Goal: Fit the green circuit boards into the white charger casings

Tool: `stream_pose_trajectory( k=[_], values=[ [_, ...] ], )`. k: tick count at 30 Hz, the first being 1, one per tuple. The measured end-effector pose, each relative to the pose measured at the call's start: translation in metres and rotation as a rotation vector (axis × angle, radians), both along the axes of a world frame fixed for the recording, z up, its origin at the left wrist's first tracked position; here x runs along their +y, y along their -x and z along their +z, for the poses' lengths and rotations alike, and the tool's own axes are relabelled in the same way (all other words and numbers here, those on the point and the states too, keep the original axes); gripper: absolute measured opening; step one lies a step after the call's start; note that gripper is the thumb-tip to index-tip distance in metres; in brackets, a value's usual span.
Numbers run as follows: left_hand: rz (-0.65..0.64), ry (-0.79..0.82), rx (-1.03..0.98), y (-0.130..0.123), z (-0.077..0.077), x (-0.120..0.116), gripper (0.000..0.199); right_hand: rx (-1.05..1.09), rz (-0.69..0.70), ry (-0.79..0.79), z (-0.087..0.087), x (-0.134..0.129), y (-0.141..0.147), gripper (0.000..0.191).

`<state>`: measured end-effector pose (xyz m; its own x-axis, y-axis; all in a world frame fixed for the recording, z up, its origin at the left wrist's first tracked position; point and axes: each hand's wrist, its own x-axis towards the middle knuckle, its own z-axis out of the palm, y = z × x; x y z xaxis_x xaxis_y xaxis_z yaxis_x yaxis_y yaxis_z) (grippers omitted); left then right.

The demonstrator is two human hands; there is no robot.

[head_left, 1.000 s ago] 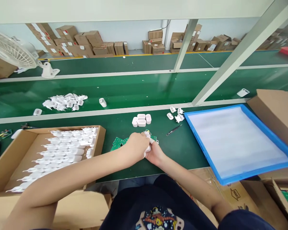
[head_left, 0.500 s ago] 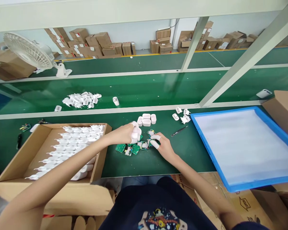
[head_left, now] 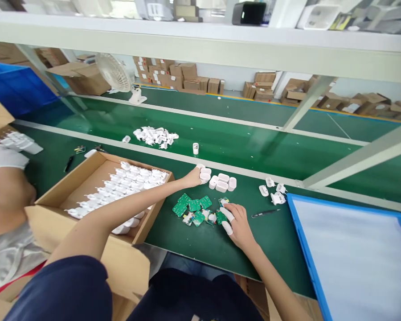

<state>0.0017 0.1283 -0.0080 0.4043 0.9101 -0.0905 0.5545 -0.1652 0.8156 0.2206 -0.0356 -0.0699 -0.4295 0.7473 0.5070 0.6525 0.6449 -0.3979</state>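
My left hand (head_left: 196, 175), with white finger cots, is closed around a pair of white plastic charger housings (head_left: 205, 173). It is just left of a small cluster of the same housings (head_left: 222, 183), open ends up. My right hand (head_left: 239, 223) is at the right end of a spread of green circuit boards (head_left: 194, 205). Its thumb and forefinger, in white cots, are apart at the edge of one board (head_left: 221, 217); I see nothing lifted. Tweezers (head_left: 265, 213) and several white plug pieces (head_left: 278, 196) lie right of that hand.
A cardboard box (head_left: 153, 225) with rows of white plug chargers stands left. A blue-framed tray (head_left: 299, 232) lies right. A pile of white plug parts (head_left: 155, 136) and one housing (head_left: 195, 148) are beyond the pale rail. A co-worker's gloved hand (head_left: 5, 158) is far left.
My left hand has moved up and away from the boards to beside the housing cluster, still holding housings. The boards lie more uncovered. The view has turned left and up, bringing the co-worker's hand into sight.
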Motion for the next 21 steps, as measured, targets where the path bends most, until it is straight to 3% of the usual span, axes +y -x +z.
stream_pose_trajectory(
  k=[4,7,9,11,13,16,18,21],
  values=[
    [-0.135,-0.074,0.092,0.000,0.005,-0.008,0.061,0.016,-0.003,-0.008,0.005,-0.001,-0.011,0.043],
    [-0.164,-0.164,0.159,0.014,0.020,-0.027,0.077,0.110,-0.008,0.055,0.020,0.008,-0.016,0.040],
    [-0.197,-0.327,0.259,0.035,0.039,-0.046,0.069,0.166,-0.031,0.107,0.035,0.022,-0.012,0.037],
    [-0.183,-0.499,0.381,0.065,0.062,-0.066,0.048,0.163,-0.049,0.158,0.054,0.039,0.003,0.038],
    [-0.068,-0.543,0.429,0.102,0.083,-0.084,0.036,0.113,0.000,0.212,0.072,0.056,0.033,0.043],
    [0.201,-0.430,0.421,0.163,0.099,-0.103,0.037,-0.004,0.218,0.260,0.090,0.075,0.102,0.052],
    [0.320,-0.384,0.402,0.197,0.099,-0.112,0.040,-0.151,0.338,0.226,0.093,0.081,0.152,0.057],
    [0.410,-0.340,0.378,0.231,0.090,-0.124,0.037,-0.325,0.469,0.149,0.088,0.087,0.212,0.033]
  ],
)
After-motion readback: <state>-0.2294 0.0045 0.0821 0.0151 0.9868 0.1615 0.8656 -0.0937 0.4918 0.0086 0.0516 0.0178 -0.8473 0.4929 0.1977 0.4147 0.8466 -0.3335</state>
